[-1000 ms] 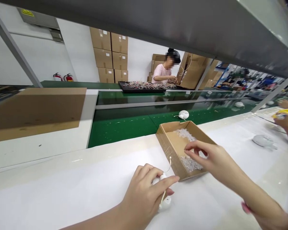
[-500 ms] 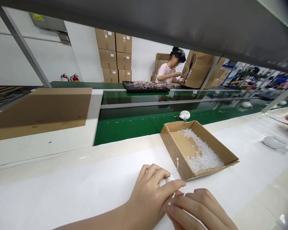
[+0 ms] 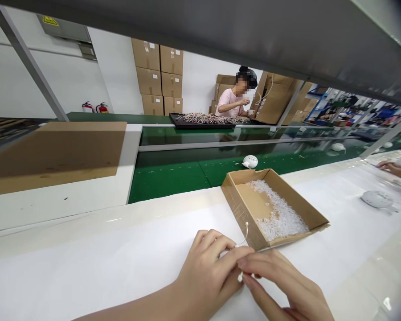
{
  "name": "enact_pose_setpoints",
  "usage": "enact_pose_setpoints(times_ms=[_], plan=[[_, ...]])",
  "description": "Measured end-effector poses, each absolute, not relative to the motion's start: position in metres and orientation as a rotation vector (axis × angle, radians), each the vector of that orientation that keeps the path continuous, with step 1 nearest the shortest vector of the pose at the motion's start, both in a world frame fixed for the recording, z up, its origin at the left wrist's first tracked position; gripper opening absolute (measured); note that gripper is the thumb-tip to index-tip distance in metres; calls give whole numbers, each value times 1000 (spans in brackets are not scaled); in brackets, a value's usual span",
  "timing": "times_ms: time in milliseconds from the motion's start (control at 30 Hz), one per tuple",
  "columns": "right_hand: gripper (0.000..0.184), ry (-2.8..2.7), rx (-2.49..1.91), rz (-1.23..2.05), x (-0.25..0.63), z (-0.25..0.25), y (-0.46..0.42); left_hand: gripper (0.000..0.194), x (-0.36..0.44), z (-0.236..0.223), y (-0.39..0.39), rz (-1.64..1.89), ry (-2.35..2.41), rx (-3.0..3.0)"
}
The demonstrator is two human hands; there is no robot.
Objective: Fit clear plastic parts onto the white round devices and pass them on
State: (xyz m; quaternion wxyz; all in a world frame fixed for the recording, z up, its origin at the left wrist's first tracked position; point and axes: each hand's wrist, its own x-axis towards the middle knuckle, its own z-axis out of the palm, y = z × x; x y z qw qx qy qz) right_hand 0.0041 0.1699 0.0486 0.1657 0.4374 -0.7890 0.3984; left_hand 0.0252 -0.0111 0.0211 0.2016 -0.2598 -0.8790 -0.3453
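Bright even light, glare on green conveyor [image 3: 187,151], bowed wide-angle edges

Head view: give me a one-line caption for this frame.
Left hand and right hand hold a white cord beside a cardboard tray of clear plastic pieces on a white workbench.

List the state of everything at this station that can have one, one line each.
Left hand: closed around white corded part.
Right hand: fingers pinching that part's small white tip.
Cardboard tray: open, holding clear plastic pieces.
White round unit: on green conveyor belt, cord out.
Second white unit: on white bench, no hand on it.
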Motion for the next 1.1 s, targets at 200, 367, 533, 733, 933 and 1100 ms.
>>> enact_pose_setpoints(times_ms=[200, 367, 533, 733, 933, 1100], plan=[[20, -2306, 996, 1445, 0, 13, 171, 51, 26, 18, -8, -1104, -2528, -704], [25, -2244, 713, 1843, 6, -5, 163, 56, 26, 12, -4, -1204, -2552, -704], [29, -2400, 547, 1975, 15, -5, 163, 69, 27, 10, -3, -1260, -2510, -738], [26, -2431, 555, 1955, 12, 1, 172, 59, 26, 8, -3, -1472, -2416, -804], [27, -2432, 656, 1897, 5, 8, 178, 72, 25, 3, -1, -1363, -2357, -806], [33, -2542, 634, 1937, 0, 16, 173, 77, 23, -1, 1, -1178, -2291, -918]])
